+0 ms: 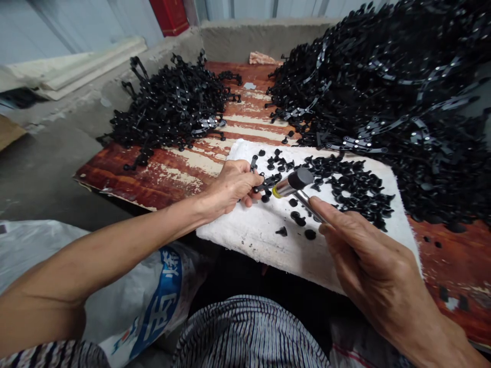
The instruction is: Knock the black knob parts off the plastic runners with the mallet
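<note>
My left hand (236,186) pinches a small black jointed linkage (264,183) over the left part of a white cloth pad (238,237). Wrapped round the metal handle of a mallet (293,181) is my right hand (360,245), with its index finger stretched along the handle. The mallet has a black face, a silver middle and a yellow rim, and its head hovers just right of the linkage. Many small black round-headed plugs (345,184) lie scattered on the pad, with a few loose ones near the mallet.
A heap of black linkages (172,102) sits at the left of the worn red-brown board (192,166). A far larger pile of black parts (368,87) rises at the right. A low concrete wall (230,43) runs behind. White plastic sacks (146,306) lie below left.
</note>
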`<action>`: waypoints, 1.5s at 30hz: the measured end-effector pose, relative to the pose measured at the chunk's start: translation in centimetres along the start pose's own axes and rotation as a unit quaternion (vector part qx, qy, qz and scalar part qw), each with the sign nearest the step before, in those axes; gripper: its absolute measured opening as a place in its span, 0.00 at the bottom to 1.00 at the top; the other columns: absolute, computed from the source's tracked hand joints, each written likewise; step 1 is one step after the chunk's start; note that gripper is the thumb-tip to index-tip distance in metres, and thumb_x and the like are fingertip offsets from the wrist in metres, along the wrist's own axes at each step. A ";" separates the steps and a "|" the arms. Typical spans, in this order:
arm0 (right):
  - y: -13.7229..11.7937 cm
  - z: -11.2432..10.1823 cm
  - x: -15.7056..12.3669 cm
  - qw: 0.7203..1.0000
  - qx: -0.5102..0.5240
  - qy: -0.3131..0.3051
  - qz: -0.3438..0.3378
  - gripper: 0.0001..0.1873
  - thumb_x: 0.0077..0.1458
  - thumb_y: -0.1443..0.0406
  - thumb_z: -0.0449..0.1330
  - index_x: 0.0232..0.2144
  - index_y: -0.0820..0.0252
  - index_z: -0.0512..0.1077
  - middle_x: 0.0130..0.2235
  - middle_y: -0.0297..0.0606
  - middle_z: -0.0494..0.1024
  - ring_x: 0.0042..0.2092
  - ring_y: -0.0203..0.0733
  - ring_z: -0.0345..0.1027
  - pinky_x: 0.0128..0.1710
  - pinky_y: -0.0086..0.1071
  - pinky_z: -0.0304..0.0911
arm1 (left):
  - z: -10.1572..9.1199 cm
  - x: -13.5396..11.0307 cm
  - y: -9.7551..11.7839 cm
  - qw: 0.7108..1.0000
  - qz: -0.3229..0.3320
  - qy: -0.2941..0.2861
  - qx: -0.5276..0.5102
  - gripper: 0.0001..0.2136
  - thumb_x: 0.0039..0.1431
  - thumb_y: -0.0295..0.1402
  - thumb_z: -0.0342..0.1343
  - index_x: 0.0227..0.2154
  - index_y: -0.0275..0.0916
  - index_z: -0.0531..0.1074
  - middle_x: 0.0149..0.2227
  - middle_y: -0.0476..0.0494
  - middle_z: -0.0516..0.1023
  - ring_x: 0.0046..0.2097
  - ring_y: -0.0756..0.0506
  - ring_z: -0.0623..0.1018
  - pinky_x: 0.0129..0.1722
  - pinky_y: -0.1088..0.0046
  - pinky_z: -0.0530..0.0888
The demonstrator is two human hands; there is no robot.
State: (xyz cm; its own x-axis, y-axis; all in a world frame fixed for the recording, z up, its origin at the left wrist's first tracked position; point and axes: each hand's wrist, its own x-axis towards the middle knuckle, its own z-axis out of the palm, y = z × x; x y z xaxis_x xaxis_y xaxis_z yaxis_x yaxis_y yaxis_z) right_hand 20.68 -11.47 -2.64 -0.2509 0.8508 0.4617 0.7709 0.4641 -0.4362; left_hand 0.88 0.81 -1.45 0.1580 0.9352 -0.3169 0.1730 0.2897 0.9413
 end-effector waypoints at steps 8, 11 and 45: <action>-0.8 -0.4 1.0 0.999 -0.017 0.019 -0.032 0.28 0.60 0.75 0.52 0.61 0.56 0.63 0.36 0.40 0.74 0.30 0.36 0.72 0.23 0.26 0.67 | 0.1 -0.5 0.3 1.000 0.015 0.013 0.018 0.12 0.56 0.19 0.54 0.21 0.38 0.63 0.17 0.48 0.71 0.16 0.53 0.71 0.11 0.81 0.59; -1.1 -0.3 1.3 0.998 -0.029 0.027 -0.041 0.31 0.59 0.76 0.51 0.63 0.52 0.60 0.36 0.38 0.74 0.30 0.35 0.72 0.23 0.25 0.66 | 0.0 -0.3 0.2 1.000 0.017 0.006 0.015 0.11 0.55 0.18 0.55 0.22 0.38 0.63 0.18 0.47 0.73 0.17 0.53 0.72 0.12 0.81 0.59; -1.3 -0.1 1.4 0.992 -0.104 -0.013 -0.075 0.31 0.61 0.74 0.50 0.64 0.51 0.58 0.31 0.36 0.73 0.25 0.36 0.68 0.19 0.27 0.64 | -0.5 0.2 -0.3 0.998 0.031 -0.019 0.044 0.11 0.54 0.20 0.55 0.21 0.38 0.63 0.16 0.49 0.71 0.14 0.56 0.67 0.13 0.81 0.55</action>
State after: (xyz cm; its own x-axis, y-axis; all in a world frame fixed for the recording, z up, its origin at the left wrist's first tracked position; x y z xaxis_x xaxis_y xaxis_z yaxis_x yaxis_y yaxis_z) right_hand 19.37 -10.87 -1.34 -0.3844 0.7836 0.4880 0.8273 0.5270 -0.1945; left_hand 0.38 0.99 -1.68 0.2077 0.9416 -0.2651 0.2471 0.2117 0.9456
